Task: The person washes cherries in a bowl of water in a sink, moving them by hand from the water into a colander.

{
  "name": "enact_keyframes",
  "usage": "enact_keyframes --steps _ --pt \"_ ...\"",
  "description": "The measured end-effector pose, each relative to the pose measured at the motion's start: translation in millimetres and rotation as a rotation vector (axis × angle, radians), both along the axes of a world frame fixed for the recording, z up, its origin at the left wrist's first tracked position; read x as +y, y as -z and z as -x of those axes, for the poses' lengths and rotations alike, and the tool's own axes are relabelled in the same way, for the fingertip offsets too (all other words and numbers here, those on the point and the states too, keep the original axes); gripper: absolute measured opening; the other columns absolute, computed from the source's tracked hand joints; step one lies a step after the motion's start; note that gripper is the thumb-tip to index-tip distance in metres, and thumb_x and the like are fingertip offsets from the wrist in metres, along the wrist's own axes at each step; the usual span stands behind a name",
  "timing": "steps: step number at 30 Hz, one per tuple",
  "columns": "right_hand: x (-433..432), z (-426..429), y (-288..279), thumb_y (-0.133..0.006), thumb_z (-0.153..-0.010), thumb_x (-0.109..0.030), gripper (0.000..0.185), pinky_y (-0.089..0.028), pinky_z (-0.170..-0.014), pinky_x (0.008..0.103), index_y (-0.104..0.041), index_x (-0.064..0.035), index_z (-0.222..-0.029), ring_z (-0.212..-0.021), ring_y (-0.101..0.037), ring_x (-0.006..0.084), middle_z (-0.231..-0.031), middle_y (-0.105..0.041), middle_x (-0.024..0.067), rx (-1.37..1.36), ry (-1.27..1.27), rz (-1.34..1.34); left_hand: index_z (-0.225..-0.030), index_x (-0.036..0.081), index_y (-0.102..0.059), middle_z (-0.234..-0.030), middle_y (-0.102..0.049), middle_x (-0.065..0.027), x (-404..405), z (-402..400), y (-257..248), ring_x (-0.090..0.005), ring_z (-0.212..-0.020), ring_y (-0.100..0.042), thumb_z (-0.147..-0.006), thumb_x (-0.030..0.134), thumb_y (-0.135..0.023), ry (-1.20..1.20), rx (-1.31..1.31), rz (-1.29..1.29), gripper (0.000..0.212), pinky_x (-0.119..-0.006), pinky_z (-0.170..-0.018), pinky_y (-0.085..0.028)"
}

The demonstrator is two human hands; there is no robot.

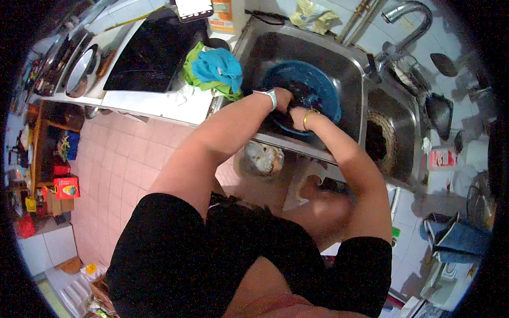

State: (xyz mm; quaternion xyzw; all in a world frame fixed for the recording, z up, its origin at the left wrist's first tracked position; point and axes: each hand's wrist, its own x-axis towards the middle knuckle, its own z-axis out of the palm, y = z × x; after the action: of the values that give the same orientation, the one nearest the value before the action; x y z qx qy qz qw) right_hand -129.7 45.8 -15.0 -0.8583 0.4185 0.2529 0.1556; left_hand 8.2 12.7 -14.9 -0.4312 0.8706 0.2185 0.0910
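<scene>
A blue plastic basin (333,93) sits in the larger bowl of a steel double sink (352,131). Dark wet cloth (307,94) lies bunched inside it. My left hand (283,99), below a pale wristband, reaches over the basin's left side and grips the cloth. Close beside it, near the front rim, my right hand (299,118) has its fingers curled around the same dark fabric; a gold-coloured bangle circles that wrist. Most fingertips are hidden by the cloth and the hands themselves. Blue cloth (218,66) and green cloth (193,71) lie heaped on the counter left of the sink.
A chrome faucet (417,24) rises behind the smaller bowl (401,119). Left of the cloth heap is a black cooktop (147,51); a phone (195,8) stands behind it. A red-labelled bottle (443,158) lies right of the sink. A plastic bag (262,158) is below the front edge.
</scene>
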Motion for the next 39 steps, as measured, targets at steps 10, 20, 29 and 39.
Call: enact_keyframes --steps 10,20,29,39 --pt "-3.9 6.9 -13.0 -0.059 -0.070 -0.021 0.045 -0.045 -0.083 0.0356 -0.054 0.0022 -0.108 -0.097 -0.054 0.0336 -0.103 -0.058 0.0204 0.022 0.038 -0.096 -0.118 0.006 -0.047 -0.107 -0.057 -0.0175 -11.8 -1.7 13.8 -0.0321 -0.098 -0.055 -0.058 0.026 -0.074 0.014 -0.084 -0.089 0.069 -0.040 -0.081 -0.046" --pt "-13.6 4.8 -0.7 -0.061 -0.070 -0.027 0.034 -0.050 -0.066 0.0359 -0.061 -0.0003 -0.092 -0.072 -0.061 0.0270 -0.085 -0.062 0.0173 -0.156 0.097 -0.143 -0.122 0.001 -0.040 -0.109 -0.055 -0.0197 -16.3 -12.0 24.9 -0.0330 -0.099 -0.054 -0.061 0.030 -0.070 0.063 -0.098 -0.115 0.073 -0.040 -0.083 -0.045" --pt "-25.9 19.4 -13.3 -0.060 -0.072 -0.024 0.028 -0.050 -0.057 0.0347 -0.061 0.0002 -0.086 -0.059 -0.060 0.0262 -0.070 -0.062 0.0147 -0.087 0.285 -0.271 -0.114 0.009 -0.053 -0.093 -0.061 -0.0188 -9.1 -12.2 13.1 -0.0317 -0.086 -0.059 -0.063 0.027 -0.067 0.073 -0.008 -0.124 0.056 -0.042 -0.074 -0.047" --pt "-22.9 19.2 25.2 -0.056 -0.073 -0.044 0.056 -0.045 -0.080 0.0399 -0.056 0.0053 -0.101 -0.091 -0.057 0.0333 -0.095 -0.060 0.0214 -0.327 0.017 -0.120 -0.103 0.004 -0.058 -0.076 -0.063 -0.0161 -10.5 2.2 7.9 -0.0288 -0.067 -0.060 -0.060 0.020 -0.065 0.140 -0.114 -0.198 0.047 -0.041 -0.060 -0.046"
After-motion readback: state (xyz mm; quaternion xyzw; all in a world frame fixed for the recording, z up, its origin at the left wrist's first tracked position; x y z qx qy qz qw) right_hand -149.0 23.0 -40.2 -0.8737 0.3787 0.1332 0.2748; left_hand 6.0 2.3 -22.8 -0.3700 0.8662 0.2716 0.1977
